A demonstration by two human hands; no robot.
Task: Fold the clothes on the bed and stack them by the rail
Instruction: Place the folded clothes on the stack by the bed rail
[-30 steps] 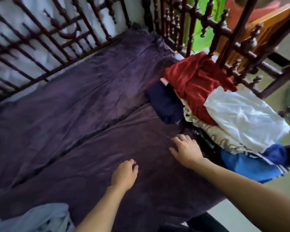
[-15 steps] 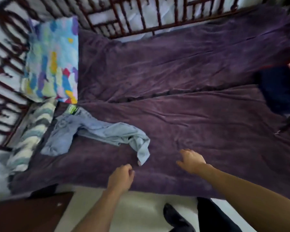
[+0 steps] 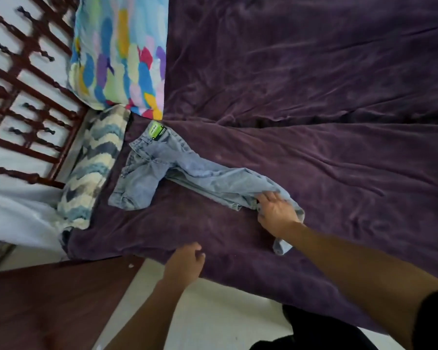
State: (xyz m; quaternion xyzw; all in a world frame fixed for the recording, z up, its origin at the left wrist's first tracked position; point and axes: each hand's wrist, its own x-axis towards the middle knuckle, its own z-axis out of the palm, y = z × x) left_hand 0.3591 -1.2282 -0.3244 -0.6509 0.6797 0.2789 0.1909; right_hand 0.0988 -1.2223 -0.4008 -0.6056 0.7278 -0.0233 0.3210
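Observation:
A pair of light blue jeans [image 3: 187,175] lies crumpled on the purple bed cover [image 3: 314,97], waistband with a green tag toward the pillows, legs stretched to the right. My right hand [image 3: 276,210] rests on the leg ends of the jeans, fingers spread over the cloth; whether it grips the fabric is unclear. My left hand [image 3: 185,263] hovers over the bed's near edge with loosely curled fingers and holds nothing. The stack of clothes by the rail is out of view.
A multicoloured pillow [image 3: 119,54] and a blue-and-cream zigzag cushion [image 3: 94,168] lie at the left by the dark red wooden headboard rail [image 3: 23,97]. A dark brown wooden surface [image 3: 48,299] sits at lower left. Pale floor [image 3: 225,311] shows below the bed edge.
My view swung left from the clothes pile by the rail to the jeans near the pillows. My right hand moved onto the jeans' leg ends; my left hand stays by the bed edge.

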